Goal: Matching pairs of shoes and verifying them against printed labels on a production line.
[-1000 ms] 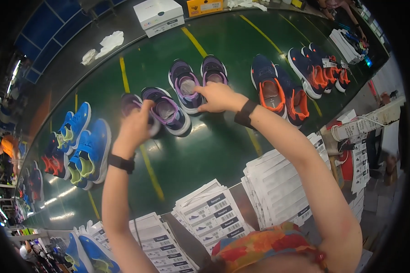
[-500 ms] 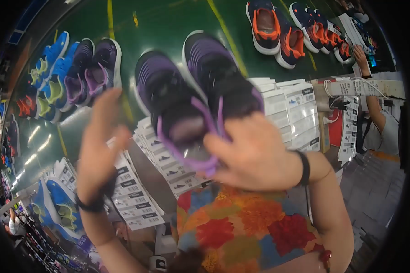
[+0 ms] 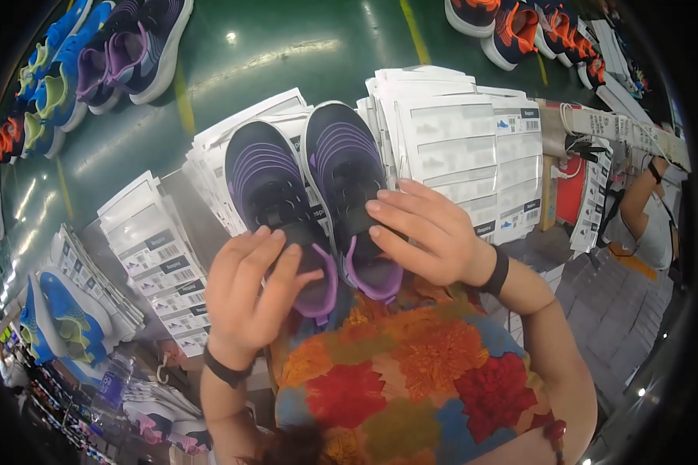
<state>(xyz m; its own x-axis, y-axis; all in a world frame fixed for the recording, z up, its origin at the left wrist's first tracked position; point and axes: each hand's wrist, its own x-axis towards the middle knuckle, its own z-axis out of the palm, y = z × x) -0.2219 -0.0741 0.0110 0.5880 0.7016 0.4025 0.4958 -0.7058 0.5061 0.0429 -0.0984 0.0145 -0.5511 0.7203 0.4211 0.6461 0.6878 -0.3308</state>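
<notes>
A pair of dark navy sneakers with purple stripes and purple collars lies side by side in front of me, toes pointing away, on label sheets. My left hand [image 3: 252, 291] rests over the strap and opening of the left sneaker [image 3: 265, 172], its fingers stretched out and the thumb by the collar. Across the tongue of the right sneaker [image 3: 344, 151] lie the extended fingers of my right hand [image 3: 434, 236]. Neither hand is wrapped round a shoe. The hands hide part of both straps and openings.
Stacks of label sheets [image 3: 450, 147] flank the sneakers, with more label strips [image 3: 151, 252] at left. On the green conveyor stand dark purple sneakers [image 3: 159, 54], blue shoes [image 3: 58, 93] and orange-lined shoes [image 3: 512, 35]. Another person's arm [image 3: 640, 198] shows at far right.
The sneakers have come down from mid-air onto the label sheets. My left hand has moved right onto the left sneaker; my right hand has released its grip on the collars.
</notes>
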